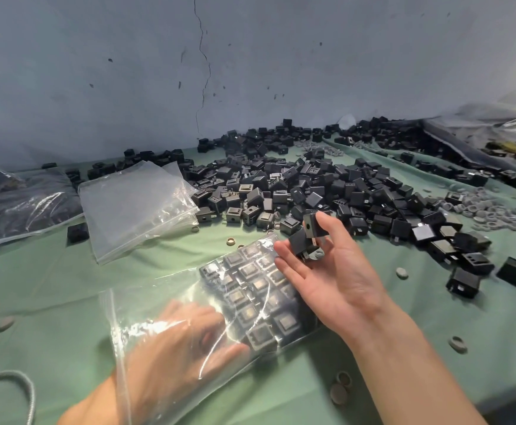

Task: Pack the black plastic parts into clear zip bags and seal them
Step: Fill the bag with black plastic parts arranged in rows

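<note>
A clear zip bag (164,308) lies open on the green cloth, its far half packed with rows of black plastic parts (250,286). My left hand (186,338) is inside the bag, fingers reaching toward the packed rows. My right hand (333,271), palm up just right of the bag, holds two or three black parts (307,237) between thumb and fingers. A big loose heap of black parts (327,188) covers the cloth behind both hands.
A stack of empty clear bags (134,207) lies at centre left. Filled bags (20,204) sit at far left. Grey rings (483,210) are piled at right, with a few scattered near me. A grey wall stands close behind. A cord (20,391) lies at bottom left.
</note>
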{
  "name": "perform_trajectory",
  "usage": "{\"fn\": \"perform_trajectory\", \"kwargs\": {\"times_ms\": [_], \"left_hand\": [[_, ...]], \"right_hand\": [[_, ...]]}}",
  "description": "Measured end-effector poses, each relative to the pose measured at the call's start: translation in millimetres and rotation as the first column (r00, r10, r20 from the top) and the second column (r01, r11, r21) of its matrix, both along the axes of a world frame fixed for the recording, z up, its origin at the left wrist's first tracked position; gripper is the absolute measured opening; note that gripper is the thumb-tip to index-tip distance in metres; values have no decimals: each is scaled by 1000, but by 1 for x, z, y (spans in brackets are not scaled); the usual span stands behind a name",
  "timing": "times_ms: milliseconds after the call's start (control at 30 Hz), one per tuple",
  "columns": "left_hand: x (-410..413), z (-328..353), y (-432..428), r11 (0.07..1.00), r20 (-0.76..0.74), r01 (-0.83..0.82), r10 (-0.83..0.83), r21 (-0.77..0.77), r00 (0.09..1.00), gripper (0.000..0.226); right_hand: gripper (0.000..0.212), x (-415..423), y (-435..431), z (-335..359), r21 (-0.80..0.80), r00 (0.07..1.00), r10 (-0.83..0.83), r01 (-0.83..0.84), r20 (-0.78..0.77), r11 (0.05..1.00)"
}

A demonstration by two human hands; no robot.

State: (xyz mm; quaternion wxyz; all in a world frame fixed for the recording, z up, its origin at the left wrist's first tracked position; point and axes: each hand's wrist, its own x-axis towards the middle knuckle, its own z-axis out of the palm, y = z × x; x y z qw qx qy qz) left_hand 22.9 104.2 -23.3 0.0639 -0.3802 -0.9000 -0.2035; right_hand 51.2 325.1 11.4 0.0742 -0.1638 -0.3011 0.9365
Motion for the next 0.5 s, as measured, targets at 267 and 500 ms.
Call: {"fn": "perform_trajectory", "kwargs": {"times_ms": [267, 500], "left_hand": [[-12, -21, -52, 942, 129, -132, 96, 309, 987, 53], [-22, -32, -128, 570, 301, -598, 532, 564, 791, 74]], "right_hand": [[25, -2, -6, 1, 8, 1000, 19, -19, -2, 1000], [37, 1, -9, -5, -28, 992, 109, -111, -57, 993]]}}
